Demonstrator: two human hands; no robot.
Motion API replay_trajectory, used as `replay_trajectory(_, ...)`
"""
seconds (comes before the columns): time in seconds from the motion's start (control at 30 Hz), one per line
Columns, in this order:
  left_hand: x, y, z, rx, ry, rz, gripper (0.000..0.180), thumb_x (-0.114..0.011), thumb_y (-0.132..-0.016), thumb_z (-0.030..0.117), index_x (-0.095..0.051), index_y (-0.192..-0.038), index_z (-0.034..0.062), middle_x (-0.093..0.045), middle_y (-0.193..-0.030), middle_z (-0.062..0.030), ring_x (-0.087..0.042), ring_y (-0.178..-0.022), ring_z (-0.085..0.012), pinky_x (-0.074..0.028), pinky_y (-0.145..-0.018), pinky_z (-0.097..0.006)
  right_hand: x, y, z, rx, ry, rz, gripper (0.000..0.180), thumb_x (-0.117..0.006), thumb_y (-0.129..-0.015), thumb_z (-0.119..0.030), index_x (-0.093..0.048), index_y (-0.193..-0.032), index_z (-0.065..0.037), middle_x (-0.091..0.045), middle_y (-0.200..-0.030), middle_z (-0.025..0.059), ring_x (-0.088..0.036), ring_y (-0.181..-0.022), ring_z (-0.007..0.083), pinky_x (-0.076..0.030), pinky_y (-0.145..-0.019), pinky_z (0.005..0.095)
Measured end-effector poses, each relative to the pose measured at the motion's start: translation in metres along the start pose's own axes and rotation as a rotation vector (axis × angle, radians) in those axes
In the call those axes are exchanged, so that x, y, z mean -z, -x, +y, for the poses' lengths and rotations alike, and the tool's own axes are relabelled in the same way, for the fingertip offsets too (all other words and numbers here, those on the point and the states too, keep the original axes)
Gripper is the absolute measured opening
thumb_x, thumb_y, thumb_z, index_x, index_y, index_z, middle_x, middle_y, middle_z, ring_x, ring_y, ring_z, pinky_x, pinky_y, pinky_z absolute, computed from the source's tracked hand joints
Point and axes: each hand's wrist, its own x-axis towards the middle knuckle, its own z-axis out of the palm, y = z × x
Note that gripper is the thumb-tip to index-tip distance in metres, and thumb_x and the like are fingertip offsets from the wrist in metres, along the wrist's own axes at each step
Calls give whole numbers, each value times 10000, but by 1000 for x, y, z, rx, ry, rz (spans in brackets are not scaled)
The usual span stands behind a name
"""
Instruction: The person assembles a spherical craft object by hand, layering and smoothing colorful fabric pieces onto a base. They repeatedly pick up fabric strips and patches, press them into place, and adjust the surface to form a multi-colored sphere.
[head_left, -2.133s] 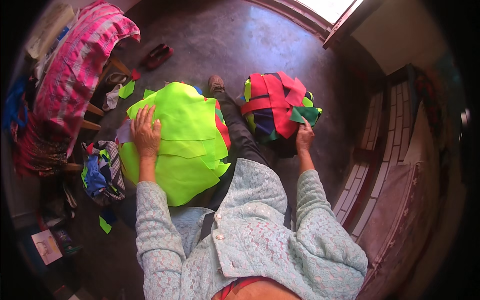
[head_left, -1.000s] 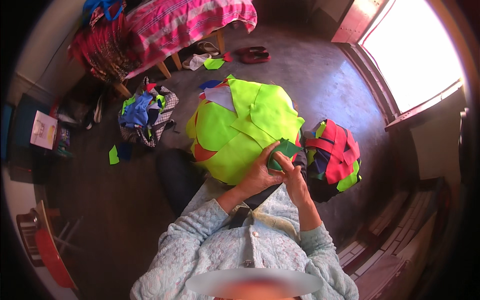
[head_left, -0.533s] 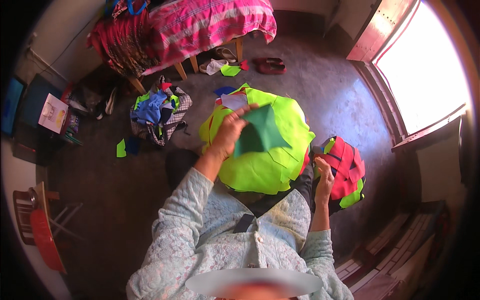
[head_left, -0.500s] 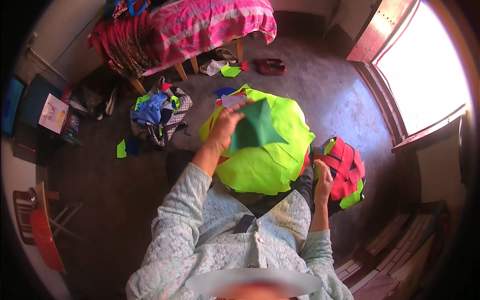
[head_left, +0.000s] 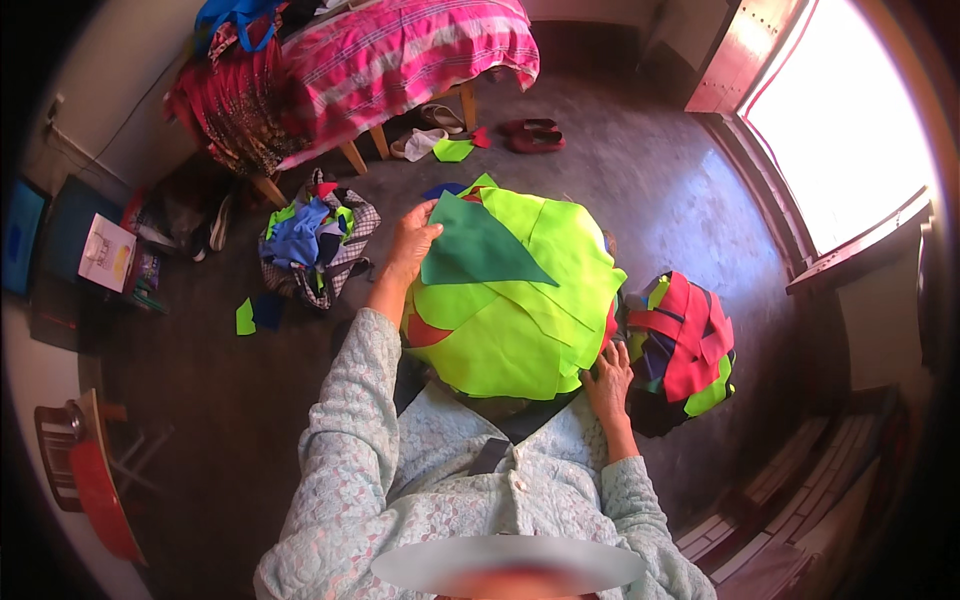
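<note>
A round mound of overlapping lime-green cloth pieces (head_left: 490,350) lies in front of me over my lap, with bits of red and blue showing at its edges. On its upper left rests a dark green cloth piece (head_left: 480,243), roughly triangular. My left hand (head_left: 411,243) pinches that piece by its left edge, thumb on top. At the mound's lower right rim is my right hand (head_left: 609,385), its fingers apart and touching the edge, holding nothing. Just beyond it, on the right, sits a smaller heap of red, lime and dark cloth pieces (head_left: 690,335).
A checked bag (head_left: 350,265) with blue and lime scraps stands on the floor at left. Loose scraps (head_left: 245,317) lie near it. Behind is a bed with a pink cover (head_left: 400,60), shoes (head_left: 535,136) before it. A bright doorway (head_left: 850,130) is at right, a red-seated chair (head_left: 100,490) at left.
My left hand has moved left and laid the dark green piece flatter on the mound. My right hand has shifted from beside the smaller heap to the mound's lower right edge.
</note>
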Motion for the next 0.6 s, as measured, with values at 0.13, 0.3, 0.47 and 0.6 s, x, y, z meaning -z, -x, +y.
replay_trajectory(0.13, -4, -6, 6, -162, -362, 78, 439, -579, -829, -23, -511, -1262, -16, -621, -1181, -118, -610, -1045, -211, -471, -924, -307, -1, 1, 5, 13, -3, 22, 441, -729, -695, -215, -660, -1122, -126, -455, -1418, 106, -317, -1369, 348, -307, -1029, 507)
replay_trajectory(0.3, -38, 8, 26, -650, -1190, 187, 484, -709, -767, 111, -559, -1220, 36, -558, -1279, -170, -509, -1200, -359, -410, -999, -408, -5, -4, 8, 49, 11, 123, 340, -712, -688, -195, -670, -1017, -121, -482, -1389, 72, -360, -1338, 332, -327, -998, 498)
replay_trajectory(0.47, -76, 24, -7, -667, -1469, -3, 538, -585, -893, 339, -461, -1371, 127, -386, -1471, -104, -326, -1376, -320, -268, -1074, -544, -6, -5, 5, 25, -3, 113, 259, -690, -732, -261, -683, -955, -128, -482, -1391, 50, -338, -1349, 304, -316, -988, 505)
replay_trajectory(0.6, -78, 24, -26, -633, -1611, 15, 528, -482, -939, 399, -415, -1416, 181, -370, -1491, -69, -324, -1386, -279, -244, -1094, -543, -3, -2, 6, -37, -20, 14, 317, -677, -777, -294, -669, -1051, -136, -433, -1438, 49, -283, -1384, 299, -288, -1011, 542)
